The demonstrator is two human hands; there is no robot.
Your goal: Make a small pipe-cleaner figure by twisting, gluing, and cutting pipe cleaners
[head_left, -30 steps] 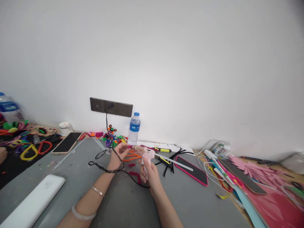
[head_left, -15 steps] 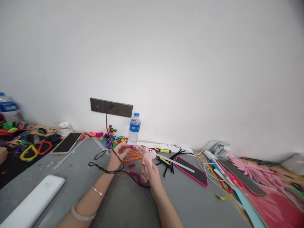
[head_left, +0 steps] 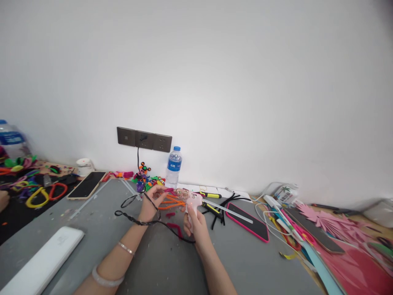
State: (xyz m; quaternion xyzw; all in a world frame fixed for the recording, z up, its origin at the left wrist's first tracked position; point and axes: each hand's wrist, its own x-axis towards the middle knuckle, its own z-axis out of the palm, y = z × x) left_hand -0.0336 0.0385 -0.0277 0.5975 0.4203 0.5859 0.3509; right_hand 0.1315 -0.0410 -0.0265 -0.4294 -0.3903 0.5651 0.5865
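right hand (head_left: 195, 225) gripped a pink glue gun (head_left: 194, 200); left hand (head_left: 147, 208) loosely pinched a magenta strip (head_left: 169, 190) ahead of it; gluing seemed unfinished.

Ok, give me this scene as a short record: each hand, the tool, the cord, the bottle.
left hand: pinches a small pink piece
right hand: grips the glue gun
tool: glue gun, nozzle toward the pink piece; contact unclear
clear stick: juts from the gun's back, crossing the pink-edged phone in view
black cord: plugged into the wall socket, looping past the left hand
bottle: upright, beyond the hands
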